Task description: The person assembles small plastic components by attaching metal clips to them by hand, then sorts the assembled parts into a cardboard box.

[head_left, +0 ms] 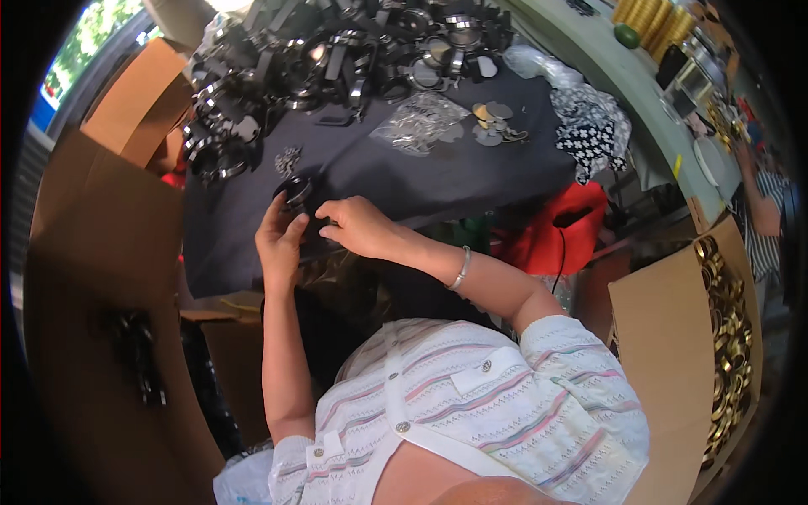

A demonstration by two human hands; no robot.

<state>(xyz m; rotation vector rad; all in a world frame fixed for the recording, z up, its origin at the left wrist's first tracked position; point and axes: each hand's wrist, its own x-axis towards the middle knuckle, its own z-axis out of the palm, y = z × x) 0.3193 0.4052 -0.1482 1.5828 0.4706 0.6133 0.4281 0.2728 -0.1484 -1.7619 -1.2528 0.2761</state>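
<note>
"Black watch [296, 190], pinched in our left hand [279, 238]?"
"Yes; a slack hold could drop it onto the metal bits [288, 161] just beyond."
"Our right hand [360, 227], beside it?"
"Curled; we can't tell whether it grips anything."

Striped shirt [459, 400], seemingly metal bangle [462, 268]

The left hand [282, 240] has bent fingers [271, 217] and a raised thumb [297, 225]; its forearm [285, 362] comes from below it. Just beside the left hand, on its right, the right hand [358, 227] curls inward.
</note>
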